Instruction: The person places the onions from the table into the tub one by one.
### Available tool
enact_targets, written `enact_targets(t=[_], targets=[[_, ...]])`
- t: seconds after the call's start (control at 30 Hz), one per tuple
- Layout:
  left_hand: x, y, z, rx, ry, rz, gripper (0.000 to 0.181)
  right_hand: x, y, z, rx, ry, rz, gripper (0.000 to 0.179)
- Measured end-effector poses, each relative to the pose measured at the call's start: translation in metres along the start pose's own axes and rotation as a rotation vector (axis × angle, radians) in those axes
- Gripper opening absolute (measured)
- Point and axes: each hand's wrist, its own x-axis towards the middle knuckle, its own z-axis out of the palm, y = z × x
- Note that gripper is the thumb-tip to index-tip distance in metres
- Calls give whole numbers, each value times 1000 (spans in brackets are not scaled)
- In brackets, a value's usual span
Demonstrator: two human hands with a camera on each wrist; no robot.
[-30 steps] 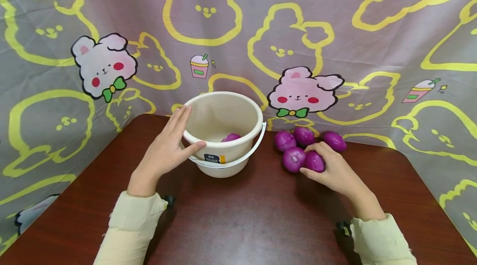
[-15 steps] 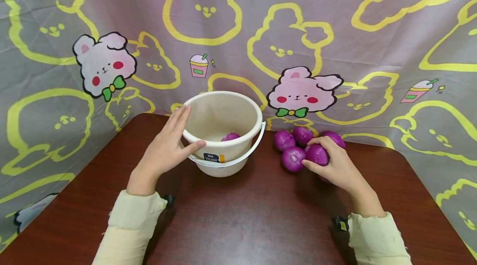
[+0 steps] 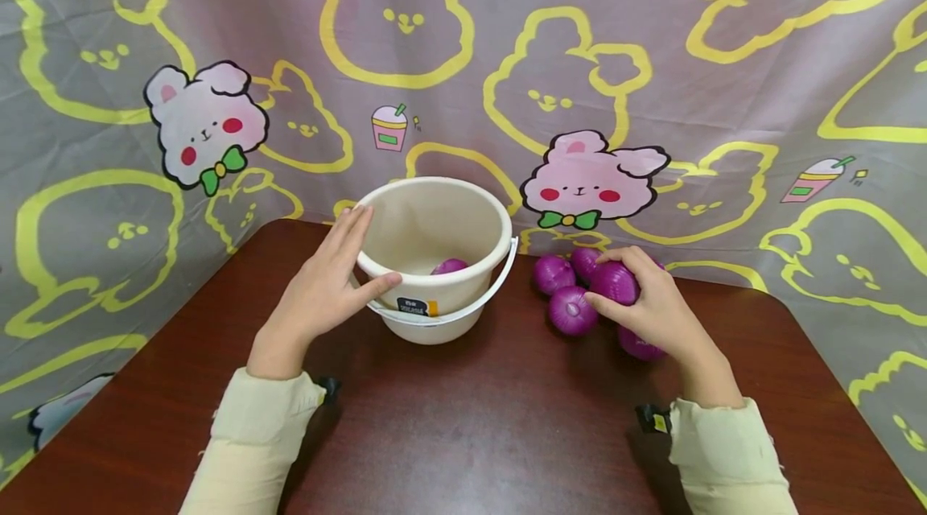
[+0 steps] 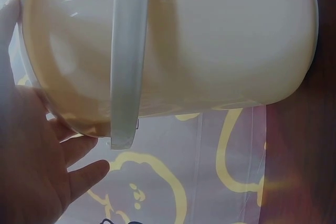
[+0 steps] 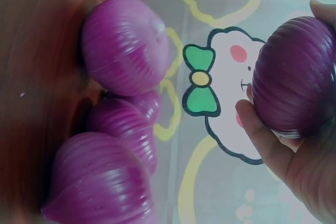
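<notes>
A cream bucket (image 3: pixel 463 290) with a white handle (image 3: pixel 500 282) stands on the table, a purple onion (image 3: pixel 450 266) inside it. My left hand (image 3: pixel 319 290) rests against the bucket's left rim, fingers spread and mostly straight, thumb at the front. My right hand (image 3: pixel 662 310) grips another purple onion (image 3: pixel 614 283) between thumb and fingers; the right wrist view shows this onion (image 5: pixel 296 77) held off the table. Several more onions lie around that hand: one in front (image 3: pixel 573 311), one to its left (image 3: pixel 554 274), and one below it (image 3: pixel 640 346), partly covered.
The dark red-brown table (image 3: pixel 463 434) reaches back to a grey-pink curtain (image 3: pixel 449 121) printed with yellow outlines and rabbit faces. Black wrist cameras sit on the left cuff (image 3: pixel 329 389) and the right cuff (image 3: pixel 654 419).
My right hand has lifted its onion upward from the group, and an onion beneath the hand has come into view. The left hand and the bucket have stayed in place.
</notes>
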Motion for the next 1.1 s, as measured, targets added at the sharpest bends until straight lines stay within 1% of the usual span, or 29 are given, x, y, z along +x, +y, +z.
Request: enact_targets(t=[0.17, 0.3, 0.7, 0.93, 1.1], targets=[[1, 0, 0, 1, -2, 0, 101, 0, -3, -1, 51, 0, 39, 48], [0, 0, 0, 0, -6, -2, 101, 1, -4, -1, 88, 17, 56, 47], [0, 0, 1, 2, 0, -2, 101, 4, -7, -1, 120, 62, 52, 44], [1, 0, 1, 8, 6, 2, 101, 5, -9, 4, 177, 53, 73, 44], [1, 0, 1, 10, 5, -2, 101, 7, -12, 6, 196, 47, 77, 45]])
